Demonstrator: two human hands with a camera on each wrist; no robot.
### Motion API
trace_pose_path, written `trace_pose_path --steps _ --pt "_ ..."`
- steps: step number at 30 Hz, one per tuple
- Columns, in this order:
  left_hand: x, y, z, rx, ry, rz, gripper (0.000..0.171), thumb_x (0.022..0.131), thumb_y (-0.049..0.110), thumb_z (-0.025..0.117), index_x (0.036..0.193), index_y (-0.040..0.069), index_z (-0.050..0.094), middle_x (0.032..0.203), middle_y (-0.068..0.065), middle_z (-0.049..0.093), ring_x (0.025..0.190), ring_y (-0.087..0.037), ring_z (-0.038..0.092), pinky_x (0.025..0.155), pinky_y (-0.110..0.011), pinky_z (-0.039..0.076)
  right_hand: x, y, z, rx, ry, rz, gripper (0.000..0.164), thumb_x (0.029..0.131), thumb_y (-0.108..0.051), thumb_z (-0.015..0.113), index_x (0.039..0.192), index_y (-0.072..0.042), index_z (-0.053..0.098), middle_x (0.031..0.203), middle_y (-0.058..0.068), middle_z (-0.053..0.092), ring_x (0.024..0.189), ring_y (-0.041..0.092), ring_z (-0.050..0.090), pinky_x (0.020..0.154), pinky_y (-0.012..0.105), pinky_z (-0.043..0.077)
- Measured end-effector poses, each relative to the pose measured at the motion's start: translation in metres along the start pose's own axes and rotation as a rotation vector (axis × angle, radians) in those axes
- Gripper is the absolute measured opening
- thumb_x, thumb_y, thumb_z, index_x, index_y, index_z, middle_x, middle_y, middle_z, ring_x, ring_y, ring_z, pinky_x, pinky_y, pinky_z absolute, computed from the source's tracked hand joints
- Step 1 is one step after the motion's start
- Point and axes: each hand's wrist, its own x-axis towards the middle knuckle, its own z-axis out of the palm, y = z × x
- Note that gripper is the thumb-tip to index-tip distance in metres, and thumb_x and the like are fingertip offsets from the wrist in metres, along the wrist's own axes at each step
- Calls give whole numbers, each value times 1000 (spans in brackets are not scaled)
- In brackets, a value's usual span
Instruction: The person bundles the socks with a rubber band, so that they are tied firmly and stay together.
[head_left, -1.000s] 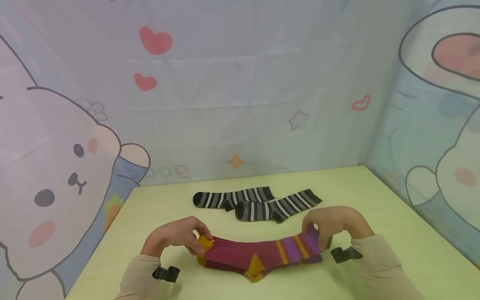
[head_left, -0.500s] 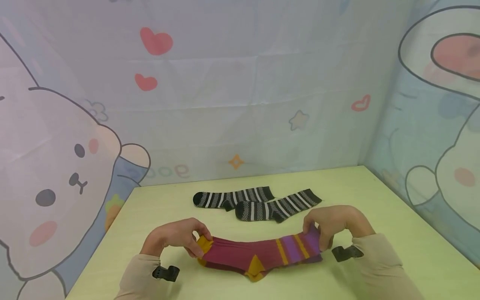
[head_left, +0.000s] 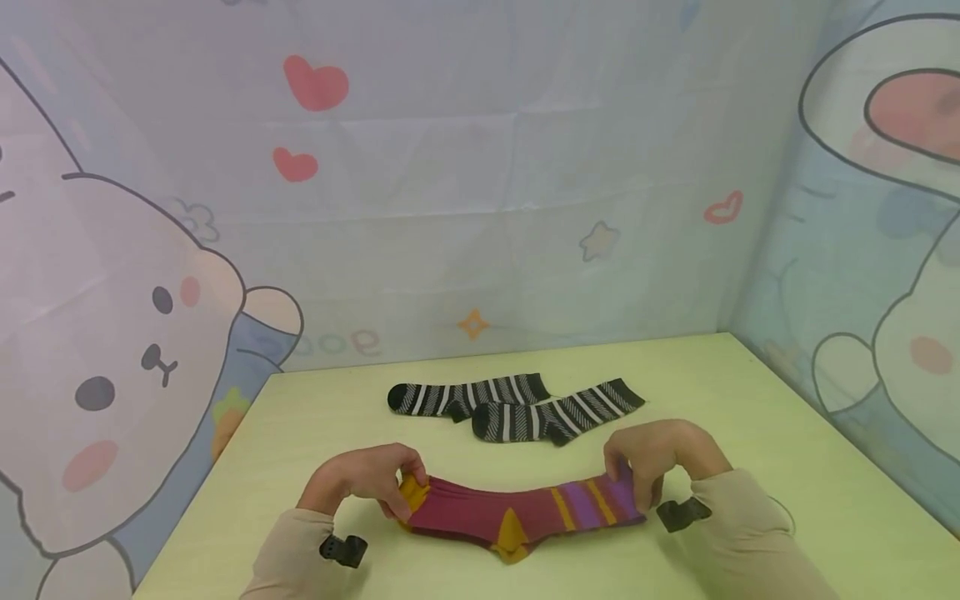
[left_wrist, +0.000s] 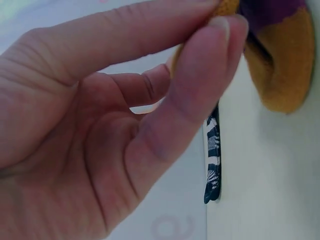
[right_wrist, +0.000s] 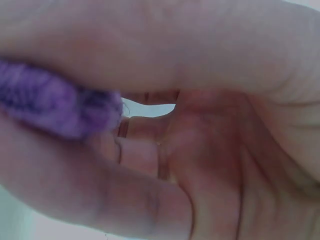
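The left hand (head_left: 375, 479) pinches the maroon sock (head_left: 468, 510) at its nine o'clock toe (head_left: 414, 495), the right hand (head_left: 651, 457) its three o'clock cuff (head_left: 619, 497); striped socks (head_left: 517, 423) lie at twelve.

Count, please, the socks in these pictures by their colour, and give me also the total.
Maroon socks: 2, one above the other
Black-and-white socks: 2
Total: 4
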Motion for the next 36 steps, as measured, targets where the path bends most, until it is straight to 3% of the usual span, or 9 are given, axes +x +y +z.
trace_pose_path --steps 7,14,20,24,29,31,36 --pt "6 -1 5 29 -15 -34 36 71 -14 80 95 0 57 95 -10 59 76 -21 63 62 -36 59 6 4 5 -15 -9 8 41 67 18 79 98 0 60 97 16 60 68 33 72 65 39 59" --pt "7 -2 5 96 11 -6 19 80 -5 78 86 0 61 83 -5 63 68 -17 62 63 -34 56 10 7 2 -128 10 -58 28 72 13 76 93 -3 67 98 8 62 69 24 70 69 36 58" --pt "7 -2 5 48 29 4 34 76 -16 76 95 0 52 84 -13 62 69 -22 62 62 -37 57 14 7 4 -112 26 -53 25 68 18 72 79 -3 64 82 6 62 64 25 71 63 35 58" --pt "7 -2 7 41 45 -31 41 76 -16 77 99 2 48 82 -14 61 65 -24 63 62 -38 57 15 7 5 -107 47 -41 27 68 20 72 76 -4 61 76 4 58 63 26 72 62 35 57" --pt "7 -2 9 77 55 -52 37 77 -14 78 100 2 53 80 -14 60 62 -25 63 62 -38 57 16 8 6 -109 72 -25 42 68 20 73 64 -11 46 64 -3 39 60 23 71 58 31 54" --pt "7 -2 8 96 38 -49 33 77 -13 78 97 2 56 80 -12 61 63 -24 63 62 -38 58 16 8 5 -108 74 -23 49 68 20 73 63 -14 38 63 -5 31 60 22 71 56 28 51" --pt "7 -4 5 117 -11 -3 28 79 -14 76 86 3 55 77 -10 60 64 -21 63 62 -38 58 16 8 5 -80 64 -29 49 67 21 72 64 -12 36 65 -3 34 62 24 71 56 28 50"
